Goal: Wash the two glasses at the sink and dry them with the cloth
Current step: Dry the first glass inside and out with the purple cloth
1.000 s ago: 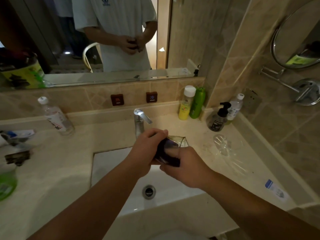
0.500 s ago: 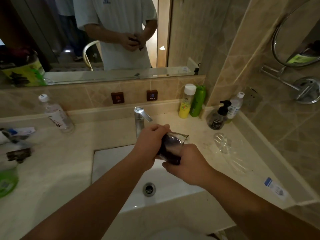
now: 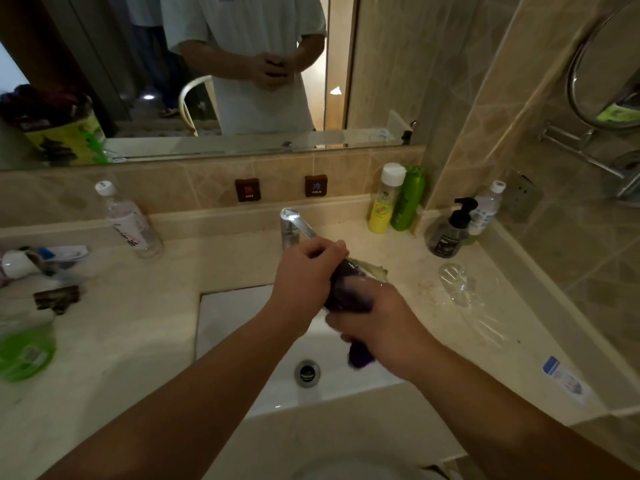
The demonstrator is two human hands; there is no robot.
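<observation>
A glass is being dried over the sink.

A glass (image 3: 360,275) is being held by the right hand (image 3: 381,327) above the sink (image 3: 239,317), while a dark cloth (image 3: 346,296) is being pressed into it by the left hand (image 3: 304,275), both sets of fingers closed tight. The second glass (image 3: 455,284) is lying on the counter (image 3: 156,323), near a pump bottle (image 3: 450,230); reaching it would likely require setting this one down first.

Beige worktop (image 3: 138,341), white sink (image 3: 235,323), dark purple cloth (image 3: 346,292)
Clear glass (image 3: 372,270); yellow bottle (image 3: 382,202) with white cap beside a green bottle (image 3: 408,199); black pump bottle (image 3: 450,230); diamond-patterned tan wall tiles (image 3: 571,254).
</observation>
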